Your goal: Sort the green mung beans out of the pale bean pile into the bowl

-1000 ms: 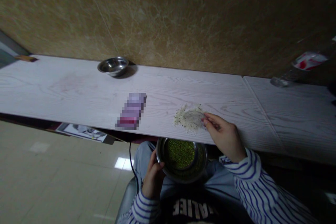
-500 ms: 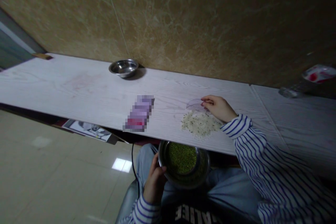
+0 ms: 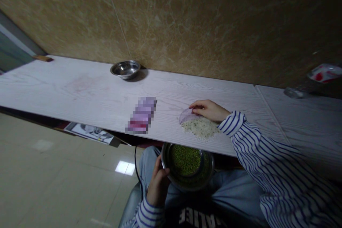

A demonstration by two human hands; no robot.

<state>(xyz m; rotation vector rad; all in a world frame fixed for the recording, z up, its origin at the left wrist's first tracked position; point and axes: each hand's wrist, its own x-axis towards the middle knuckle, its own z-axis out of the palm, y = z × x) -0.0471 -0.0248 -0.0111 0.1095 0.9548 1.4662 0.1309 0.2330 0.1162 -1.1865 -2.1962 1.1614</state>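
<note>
My right hand (image 3: 210, 110) pinches a thin, see-through plastic piece (image 3: 185, 115), purplish with a rounded edge, resting at the far left side of a pile of white rice (image 3: 203, 129). Dark green specks like beans are mixed into the pile. Below the table edge, my left hand (image 3: 159, 181) grips the left rim of a steel bowl (image 3: 208, 178) held over my lap. Green mung beans (image 3: 184, 159) lie inside it.
An empty steel bowl (image 3: 125, 69) stands by the wall. A pixelated purple rectangular object (image 3: 142, 114) lies left of the rice. A clear plastic bottle (image 3: 312, 80) is at the far right. A printed sheet (image 3: 89, 132) sticks out beneath the white table (image 3: 88, 96).
My right hand has moved left and slightly nearer with the plastic piece, which now sits against the left end of the rice pile. My left hand and its bowl stay put.
</note>
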